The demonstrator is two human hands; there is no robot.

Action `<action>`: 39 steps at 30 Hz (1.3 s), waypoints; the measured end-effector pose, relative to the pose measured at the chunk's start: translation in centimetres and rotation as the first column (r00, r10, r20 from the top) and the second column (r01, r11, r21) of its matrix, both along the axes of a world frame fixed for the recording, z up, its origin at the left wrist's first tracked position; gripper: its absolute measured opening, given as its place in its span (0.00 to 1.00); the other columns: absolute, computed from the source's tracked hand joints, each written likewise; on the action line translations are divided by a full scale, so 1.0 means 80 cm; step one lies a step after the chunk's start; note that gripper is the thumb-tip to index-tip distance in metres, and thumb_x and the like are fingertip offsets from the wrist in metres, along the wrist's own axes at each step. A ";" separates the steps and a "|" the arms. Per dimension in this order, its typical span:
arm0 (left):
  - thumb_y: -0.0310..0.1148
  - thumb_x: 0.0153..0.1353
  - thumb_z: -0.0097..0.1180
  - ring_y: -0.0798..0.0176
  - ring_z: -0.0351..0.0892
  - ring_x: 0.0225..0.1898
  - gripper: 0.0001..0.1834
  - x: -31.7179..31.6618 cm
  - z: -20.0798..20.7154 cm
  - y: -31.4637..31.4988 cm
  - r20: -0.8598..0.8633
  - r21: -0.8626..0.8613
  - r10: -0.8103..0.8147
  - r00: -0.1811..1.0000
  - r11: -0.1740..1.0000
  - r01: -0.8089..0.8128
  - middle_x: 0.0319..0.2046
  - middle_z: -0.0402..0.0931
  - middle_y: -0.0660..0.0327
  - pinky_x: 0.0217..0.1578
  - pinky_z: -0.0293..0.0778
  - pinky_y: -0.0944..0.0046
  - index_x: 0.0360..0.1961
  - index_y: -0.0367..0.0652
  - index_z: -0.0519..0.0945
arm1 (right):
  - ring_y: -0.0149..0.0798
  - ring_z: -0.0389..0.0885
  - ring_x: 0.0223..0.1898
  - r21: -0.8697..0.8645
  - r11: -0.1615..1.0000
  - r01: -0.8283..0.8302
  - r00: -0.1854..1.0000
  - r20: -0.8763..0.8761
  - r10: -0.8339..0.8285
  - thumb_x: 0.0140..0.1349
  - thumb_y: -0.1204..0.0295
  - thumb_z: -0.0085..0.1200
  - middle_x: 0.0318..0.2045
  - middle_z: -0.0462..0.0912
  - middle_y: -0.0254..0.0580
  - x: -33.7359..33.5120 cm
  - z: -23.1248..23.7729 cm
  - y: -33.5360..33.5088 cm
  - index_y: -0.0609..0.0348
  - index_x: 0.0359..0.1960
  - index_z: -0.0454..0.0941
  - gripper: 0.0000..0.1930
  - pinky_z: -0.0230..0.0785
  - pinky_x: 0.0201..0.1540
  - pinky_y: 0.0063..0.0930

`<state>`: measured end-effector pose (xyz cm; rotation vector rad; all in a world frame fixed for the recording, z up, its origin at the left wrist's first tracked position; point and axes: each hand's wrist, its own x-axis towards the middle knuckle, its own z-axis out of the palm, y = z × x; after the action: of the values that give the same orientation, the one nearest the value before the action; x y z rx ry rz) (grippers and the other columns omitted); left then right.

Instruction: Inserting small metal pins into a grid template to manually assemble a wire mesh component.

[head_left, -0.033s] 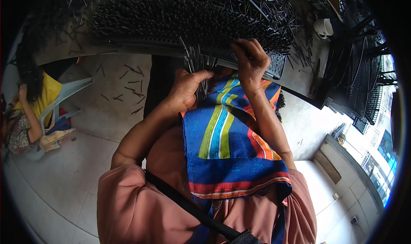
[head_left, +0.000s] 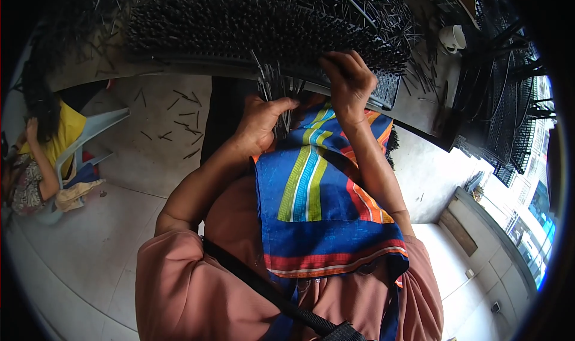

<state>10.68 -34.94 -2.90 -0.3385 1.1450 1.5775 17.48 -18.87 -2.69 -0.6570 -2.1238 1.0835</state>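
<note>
My left hand is closed around a bundle of thin dark sticks, which fan out above the thumb. Its place is just on the near side of a dark perforated tray. Rows of upright dark sticks fill most of that tray. Over the tray's near edge, to the right, my right hand is bent at the wrist with its fingers pinched together. Whatever its fingertips hold, if anything, is hidden. A striped blue cloth drapes from beneath my hands over my front.
Loose sticks lie heaped behind the tray. A white cup stands at the right, near stacked black perforated racks. Fallen sticks dot the floor on the left. Another person sits by a pale chair at far left.
My right hand has shifted very slightly to the left, its fingers still pinched. My left hand and the bundle look unmoved.
</note>
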 end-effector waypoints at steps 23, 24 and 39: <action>0.17 0.51 0.57 0.60 0.82 0.31 0.10 0.005 0.010 0.011 -0.061 0.072 0.046 0.997 0.997 -0.042 0.33 0.81 0.55 0.32 0.80 0.62 0.37 0.34 0.80 | 0.23 0.73 0.21 -0.813 0.582 0.003 0.932 0.213 0.293 0.51 0.76 0.61 0.19 0.78 0.34 0.025 0.002 -0.012 0.65 0.26 0.81 0.04 0.67 0.24 0.19; 0.17 0.51 0.57 0.60 0.82 0.31 0.10 0.004 0.010 0.012 -0.063 0.073 0.044 0.997 0.997 -0.039 0.33 0.81 0.55 0.32 0.80 0.62 0.37 0.34 0.80 | 0.22 0.73 0.21 -0.844 0.535 0.025 0.957 0.175 0.232 0.51 0.76 0.62 0.19 0.78 0.33 0.027 -0.001 -0.011 0.64 0.26 0.80 0.04 0.65 0.23 0.17; 0.20 0.53 0.57 0.60 0.81 0.24 0.06 0.008 0.006 0.004 -0.031 -0.044 -0.061 0.998 0.997 0.059 0.25 0.80 0.54 0.24 0.77 0.63 0.33 0.32 0.79 | 0.20 0.73 0.30 -0.272 0.962 0.023 0.976 -0.201 -0.080 0.50 0.84 0.61 0.30 0.79 0.30 0.031 -0.013 0.014 0.64 0.29 0.81 0.05 0.65 0.33 0.14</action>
<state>11.29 -34.64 -2.44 -0.3052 1.2053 1.5123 19.93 -17.77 -3.71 -0.6859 -1.7871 1.3632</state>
